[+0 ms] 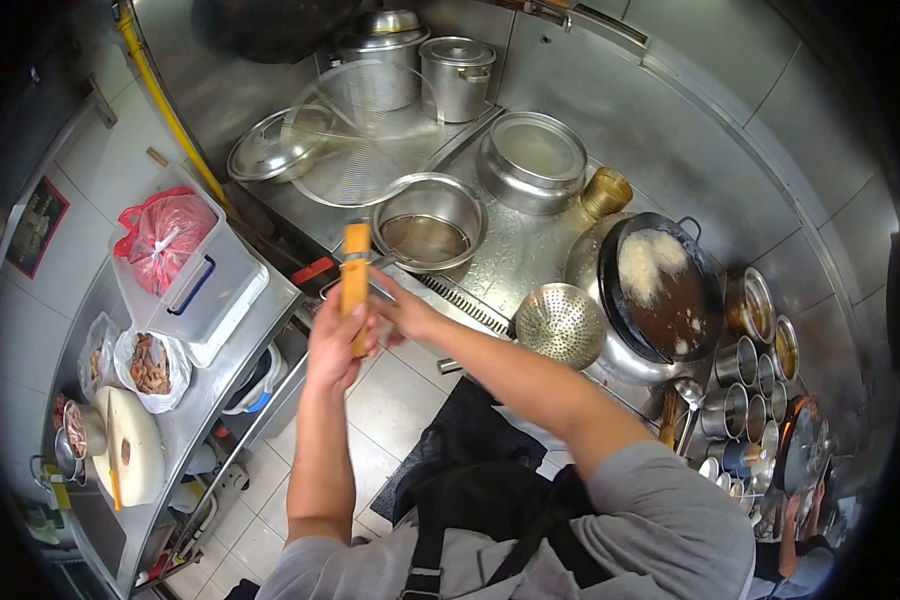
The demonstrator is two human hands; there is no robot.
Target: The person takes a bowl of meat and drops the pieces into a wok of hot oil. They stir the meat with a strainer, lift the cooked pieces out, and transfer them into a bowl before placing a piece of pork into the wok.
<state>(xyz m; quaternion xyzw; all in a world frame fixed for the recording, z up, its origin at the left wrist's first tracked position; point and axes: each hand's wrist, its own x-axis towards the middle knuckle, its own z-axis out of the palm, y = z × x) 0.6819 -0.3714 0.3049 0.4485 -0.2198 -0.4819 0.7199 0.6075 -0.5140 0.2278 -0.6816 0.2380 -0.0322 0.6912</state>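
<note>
My left hand (338, 340) is wrapped around the wooden handle (355, 285) of a big round wire skimmer (367, 135). The skimmer stretches away from me, its fine mesh overlapping the steel counter and a domed lid (278, 143). At the handle's right side my right hand (402, 308) closes in, fingers curled against the wood and partly hidden by it. Just beyond the hands, a steel pot (430, 225) with some liquid in it sits below the mesh rim. A perforated ladle (560, 326) rests to the right, beside the wok.
Pale food floats in dark oil in the wok (678, 320). A covered pot (533, 160) and a tall lidded pot (457, 80) stand at the back. At left, a side counter (210, 385) carries a plastic bin (185, 270) and bagged food (150, 368). Another person (795, 560) is at lower right.
</note>
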